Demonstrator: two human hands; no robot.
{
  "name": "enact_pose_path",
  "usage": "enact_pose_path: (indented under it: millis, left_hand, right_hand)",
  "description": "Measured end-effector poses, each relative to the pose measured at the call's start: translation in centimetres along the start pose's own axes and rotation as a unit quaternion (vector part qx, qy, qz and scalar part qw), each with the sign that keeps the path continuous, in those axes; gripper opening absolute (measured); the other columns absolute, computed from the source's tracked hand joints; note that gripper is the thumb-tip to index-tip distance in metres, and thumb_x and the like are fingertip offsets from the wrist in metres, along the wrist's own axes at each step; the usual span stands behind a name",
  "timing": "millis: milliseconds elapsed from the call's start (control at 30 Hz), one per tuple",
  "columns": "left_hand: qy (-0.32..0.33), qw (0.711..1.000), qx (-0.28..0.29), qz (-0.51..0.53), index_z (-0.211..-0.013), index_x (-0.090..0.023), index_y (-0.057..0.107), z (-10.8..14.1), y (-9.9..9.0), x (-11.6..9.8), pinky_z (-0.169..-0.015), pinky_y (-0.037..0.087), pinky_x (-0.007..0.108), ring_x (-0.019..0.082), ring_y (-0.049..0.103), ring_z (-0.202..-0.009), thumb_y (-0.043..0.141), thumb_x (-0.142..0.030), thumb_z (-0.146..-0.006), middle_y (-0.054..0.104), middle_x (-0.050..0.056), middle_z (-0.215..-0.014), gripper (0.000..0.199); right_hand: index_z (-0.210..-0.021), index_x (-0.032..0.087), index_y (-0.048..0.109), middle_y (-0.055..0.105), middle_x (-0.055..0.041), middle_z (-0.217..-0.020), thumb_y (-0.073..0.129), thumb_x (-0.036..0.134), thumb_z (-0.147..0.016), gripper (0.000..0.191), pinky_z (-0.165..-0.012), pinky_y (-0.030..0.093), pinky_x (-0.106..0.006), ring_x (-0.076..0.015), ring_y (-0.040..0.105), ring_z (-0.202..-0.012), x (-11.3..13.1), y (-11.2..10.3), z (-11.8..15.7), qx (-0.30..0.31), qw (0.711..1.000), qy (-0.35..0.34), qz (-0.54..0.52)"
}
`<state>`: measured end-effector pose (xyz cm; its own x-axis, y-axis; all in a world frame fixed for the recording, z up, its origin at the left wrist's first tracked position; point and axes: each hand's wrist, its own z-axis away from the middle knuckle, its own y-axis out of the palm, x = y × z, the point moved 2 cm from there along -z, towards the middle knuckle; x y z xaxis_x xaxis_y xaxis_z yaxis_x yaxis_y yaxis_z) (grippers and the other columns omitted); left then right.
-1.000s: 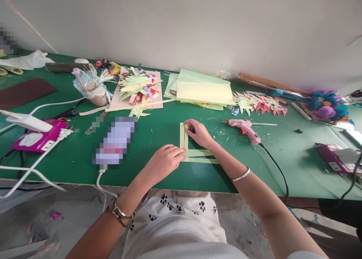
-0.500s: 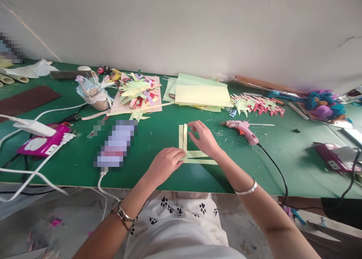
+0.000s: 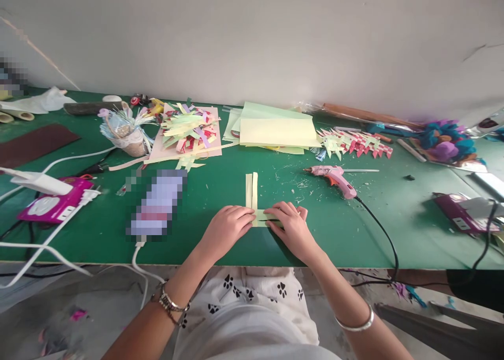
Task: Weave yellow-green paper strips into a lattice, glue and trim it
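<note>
1. One broad green tabletop [image 3: 212, 179], below a plain grey wall.
2. One stack of pale cream and light green paper sheets [image 3: 277, 131], back centre; exact count hidden by overlap.
3. One square pink card [image 3: 158, 149] left of the stack, a heap of coloured paper strips [image 3: 191, 131] on it, too tangled to number.
4. Two magenta power strips: one at left [image 3: 57, 200], one at right [image 3: 457, 213]. White plug-in blocks on both.
5. One flat phone, screen blurred out [image 3: 157, 202], left of the hands; white cable at its near end.
6. Two hands, well down the table, near each other but apart. Left hand [image 3: 230, 223]: fingers close together, tips on the paper corner. Right hand [image 3: 293, 229]: fingers curved over the sideways arms, thumb spread from them. Pinching or only pressing, cannot tell for either.
7. One pink glue gun [image 3: 334, 178], lying right of the hands, nozzle leftward, black cord.
8. One L of pale yellow-green paper bands [image 3: 249, 192], flat at front centre: two arms pointing away, two pointing right, the latter partly covered.
9. One silver bangle [image 3: 356, 328], right forearm.
</note>
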<state>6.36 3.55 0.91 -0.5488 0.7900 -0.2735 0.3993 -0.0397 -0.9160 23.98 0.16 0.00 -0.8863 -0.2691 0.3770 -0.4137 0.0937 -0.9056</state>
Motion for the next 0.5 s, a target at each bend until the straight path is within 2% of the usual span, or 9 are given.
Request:
enact_pose_path:
  millis: [133,300,500]
  left_hand:
    - [0.006,1.000,0.004,-0.009,-0.096,-0.017,0.062,0.0,-0.1,-0.1,-0.081,0.047,0.036,0.019,0.060,-0.094,0.046,-0.017,-0.089,0.065,0.004,-0.106,0.018]
    - [0.008,1.000,-0.004,-0.014,-0.097,-0.017,0.062,0.0,0.0,-0.1,-0.080,0.047,0.036,0.019,0.061,-0.093,0.045,-0.017,-0.089,0.066,0.004,-0.104,0.019]
    - [-0.003,1.000,-0.008,0.003,-0.100,-0.017,0.061,0.1,0.1,-0.1,-0.081,0.047,0.035,0.018,0.060,-0.093,0.044,-0.016,-0.089,0.065,0.004,-0.105,0.021]
  right_hand:
    - [-0.091,0.024,0.062,0.061,-0.0019,-0.093,0.044,0.027,-0.090,0.018,-0.079,0.023,-0.037,-0.0163,0.053,-0.085,0.1,-0.5,0.2,-0.049,0.998,0.005,0.027]
    - [-0.084,0.025,0.063,0.061,-0.0013,-0.097,0.048,0.027,-0.088,0.016,-0.087,0.018,-0.040,-0.0154,0.053,-0.085,0.5,-1.1,0.4,-0.116,0.990,-0.015,0.073]
    - [-0.078,0.022,0.061,0.062,-0.0002,-0.089,0.043,0.021,-0.090,0.021,-0.090,0.015,-0.041,-0.0133,0.054,-0.081,-0.3,-1.3,0.7,-0.103,0.992,-0.032,0.069]
